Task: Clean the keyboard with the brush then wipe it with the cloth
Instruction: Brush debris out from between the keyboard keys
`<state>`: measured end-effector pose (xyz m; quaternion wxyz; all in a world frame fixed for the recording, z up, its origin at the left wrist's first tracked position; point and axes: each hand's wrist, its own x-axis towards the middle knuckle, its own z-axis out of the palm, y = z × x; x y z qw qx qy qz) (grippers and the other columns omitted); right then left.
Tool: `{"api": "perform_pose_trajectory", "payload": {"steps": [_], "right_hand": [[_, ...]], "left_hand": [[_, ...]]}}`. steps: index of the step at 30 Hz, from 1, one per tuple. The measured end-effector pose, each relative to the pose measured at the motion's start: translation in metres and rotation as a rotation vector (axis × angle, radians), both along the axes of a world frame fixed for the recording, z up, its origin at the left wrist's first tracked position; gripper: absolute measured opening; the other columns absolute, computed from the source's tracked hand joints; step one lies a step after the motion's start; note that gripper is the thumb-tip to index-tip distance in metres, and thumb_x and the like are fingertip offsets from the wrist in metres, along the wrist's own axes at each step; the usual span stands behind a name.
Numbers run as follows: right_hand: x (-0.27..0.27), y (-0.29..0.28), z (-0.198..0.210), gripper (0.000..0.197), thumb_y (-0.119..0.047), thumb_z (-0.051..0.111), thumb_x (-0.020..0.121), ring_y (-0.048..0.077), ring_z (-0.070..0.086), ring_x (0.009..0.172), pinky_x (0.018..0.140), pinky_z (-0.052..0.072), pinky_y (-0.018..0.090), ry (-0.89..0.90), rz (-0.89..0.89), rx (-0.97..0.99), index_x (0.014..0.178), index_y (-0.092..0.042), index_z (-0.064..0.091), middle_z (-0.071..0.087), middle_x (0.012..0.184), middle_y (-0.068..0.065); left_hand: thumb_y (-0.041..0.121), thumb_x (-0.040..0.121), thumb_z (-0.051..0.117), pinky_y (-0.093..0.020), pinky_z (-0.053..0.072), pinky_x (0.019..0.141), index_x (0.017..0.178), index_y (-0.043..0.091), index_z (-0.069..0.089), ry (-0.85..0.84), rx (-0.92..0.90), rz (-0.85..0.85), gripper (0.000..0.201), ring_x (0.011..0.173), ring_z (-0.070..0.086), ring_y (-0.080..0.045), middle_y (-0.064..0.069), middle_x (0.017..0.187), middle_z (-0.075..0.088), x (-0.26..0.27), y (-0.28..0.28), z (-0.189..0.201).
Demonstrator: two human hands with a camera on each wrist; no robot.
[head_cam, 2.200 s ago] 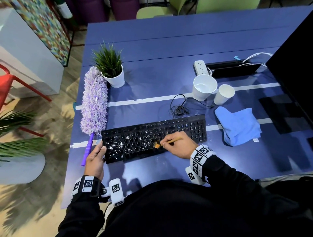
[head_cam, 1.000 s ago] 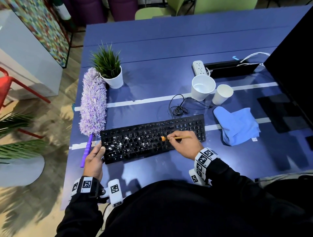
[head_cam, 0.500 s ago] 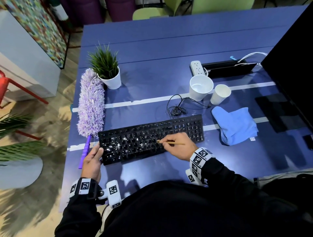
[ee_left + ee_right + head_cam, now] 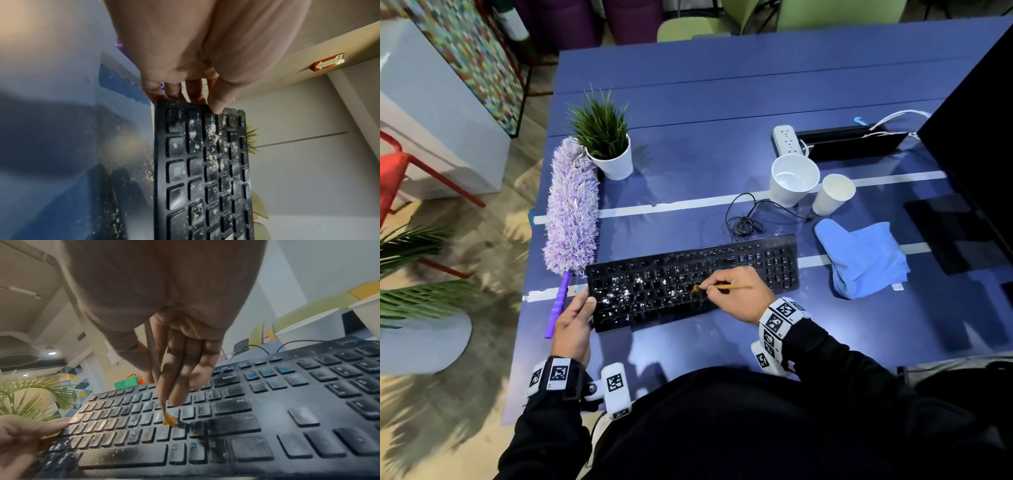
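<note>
A black keyboard (image 4: 739,270) speckled with white dust lies near the front of the blue table (image 4: 705,113). My right hand (image 4: 732,294) pinches a thin wooden brush (image 4: 726,287), whose orange bristles (image 4: 169,420) touch the keys in the middle rows. My left hand (image 4: 575,315) grips the keyboard's left end, the thumb (image 4: 216,99) on top of the edge and the fingers (image 4: 174,91) behind it. Most dust (image 4: 211,129) sits on the left half of the keyboard (image 4: 203,170). A blue cloth (image 4: 859,260) lies crumpled to the right of the keyboard.
A purple fluffy duster (image 4: 571,212) lies left of the keyboard beside a potted plant (image 4: 606,144). Two white cups (image 4: 794,180) stand behind the keyboard's coiled cable (image 4: 746,222). A power strip (image 4: 787,138) and a dark monitor (image 4: 976,137) are at the right.
My right hand has stroked the brush back and forth over the keyboard's middle keys, ending with the bristles near the centre. The left hand has kept hold of the keyboard's left end.
</note>
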<state>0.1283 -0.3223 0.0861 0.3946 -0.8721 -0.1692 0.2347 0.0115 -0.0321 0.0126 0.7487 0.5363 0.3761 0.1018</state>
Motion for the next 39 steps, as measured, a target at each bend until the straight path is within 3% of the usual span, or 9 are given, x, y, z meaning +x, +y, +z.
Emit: {"api": "perform_pose_trajectory", "payload": {"steps": [3, 7, 9, 12, 15, 19, 27, 32, 39], "right_hand": [[-0.002, 0.008, 0.005, 0.019, -0.021, 0.062, 0.086, 0.004, 0.06, 0.055, 0.06, 0.049, 0.012, -0.001, 0.088, 0.002, 0.095, -0.025, 0.078, 0.069, 0.069, -0.013], [-0.002, 0.013, 0.008, 0.014, -0.016, 0.065, 0.082, -0.004, 0.055, 0.048, 0.053, 0.041, 0.008, -0.014, 0.014, 0.073, 0.082, -0.019, 0.078, 0.062, 0.055, -0.022], [0.003, 0.01, 0.007, 0.012, -0.018, 0.064, 0.08, -0.004, 0.059, 0.051, 0.053, 0.044, 0.012, -0.05, -0.113, 0.11, 0.075, -0.016, 0.076, 0.064, 0.054, -0.023], [0.007, 0.007, 0.003, 0.016, -0.031, 0.06, 0.073, 0.005, 0.061, 0.054, 0.058, 0.052, 0.021, -0.08, -0.148, 0.008, 0.073, -0.021, 0.072, 0.067, 0.058, -0.013], [0.005, 0.004, -0.001, 0.012, -0.021, 0.063, 0.079, 0.001, 0.055, 0.049, 0.054, 0.045, 0.014, -0.051, -0.116, 0.004, 0.077, -0.019, 0.075, 0.066, 0.059, -0.01], [0.004, -0.006, -0.005, 0.015, -0.015, 0.063, 0.086, -0.008, 0.058, 0.055, 0.053, 0.039, 0.002, -0.047, -0.109, 0.016, 0.085, -0.02, 0.077, 0.066, 0.066, -0.019], [0.005, -0.02, -0.014, 0.01, -0.019, 0.064, 0.084, -0.002, 0.06, 0.06, 0.061, 0.045, 0.006, -0.042, -0.21, 0.005, 0.089, -0.024, 0.071, 0.071, 0.074, -0.012], [0.001, -0.023, -0.02, 0.005, -0.018, 0.066, 0.086, -0.002, 0.056, 0.055, 0.057, 0.044, 0.008, -0.051, -0.212, 0.021, 0.085, -0.018, 0.07, 0.072, 0.077, -0.008], [-0.003, -0.024, -0.023, 0.005, -0.019, 0.066, 0.087, 0.0, 0.056, 0.053, 0.053, 0.044, 0.008, -0.041, -0.147, 0.003, 0.086, -0.017, 0.07, 0.07, 0.075, -0.009]], "left_hand": [[-0.001, 0.096, 0.048, -0.015, 0.053, 0.082, 0.138, -0.001, 0.046, 0.008, 0.007, 0.032, 0.042, 0.092, 0.067, 0.0, 0.005, 0.108, 0.071, 0.002, -0.002, 0.003], [-0.001, 0.096, 0.049, -0.014, 0.053, 0.08, 0.139, 0.001, 0.046, 0.016, 0.017, 0.021, 0.043, 0.085, 0.067, 0.004, 0.009, 0.103, 0.072, 0.004, -0.006, 0.004], [0.0, 0.096, 0.05, -0.019, 0.052, 0.087, 0.138, 0.0, 0.046, 0.031, 0.035, 0.022, 0.043, 0.092, 0.067, -0.001, 0.003, 0.111, 0.071, 0.004, -0.004, 0.004], [0.0, 0.097, 0.049, -0.038, 0.042, 0.109, 0.14, -0.002, 0.045, 0.043, 0.059, -0.009, 0.044, 0.117, 0.059, -0.019, -0.016, 0.137, 0.055, 0.003, -0.002, 0.003], [0.002, 0.098, 0.046, -0.028, 0.048, 0.098, 0.141, 0.001, 0.045, 0.057, 0.083, -0.113, 0.042, 0.108, 0.062, -0.011, -0.015, 0.135, 0.056, 0.004, -0.003, 0.001], [-0.002, 0.098, 0.043, -0.05, 0.032, 0.115, 0.143, 0.003, 0.042, 0.095, 0.176, -0.242, 0.045, 0.128, 0.05, -0.027, -0.016, 0.14, 0.052, 0.003, -0.005, 0.002], [-0.006, 0.096, 0.047, -0.049, 0.037, 0.112, 0.145, 0.009, 0.041, 0.164, 0.313, -0.426, 0.052, 0.123, 0.056, -0.031, -0.017, 0.131, 0.06, -0.003, -0.006, -0.002], [0.012, 0.086, 0.059, -0.057, 0.044, 0.103, 0.126, 0.024, 0.052, 0.232, 0.47, -0.48, 0.042, 0.112, 0.062, -0.032, -0.013, 0.115, 0.068, -0.005, 0.006, -0.027], [-0.002, 0.092, 0.053, -0.047, 0.043, 0.105, 0.117, 0.021, 0.046, 0.282, 0.566, -0.504, 0.035, 0.108, 0.062, -0.028, -0.007, 0.112, 0.066, -0.011, -0.009, -0.018]]}}
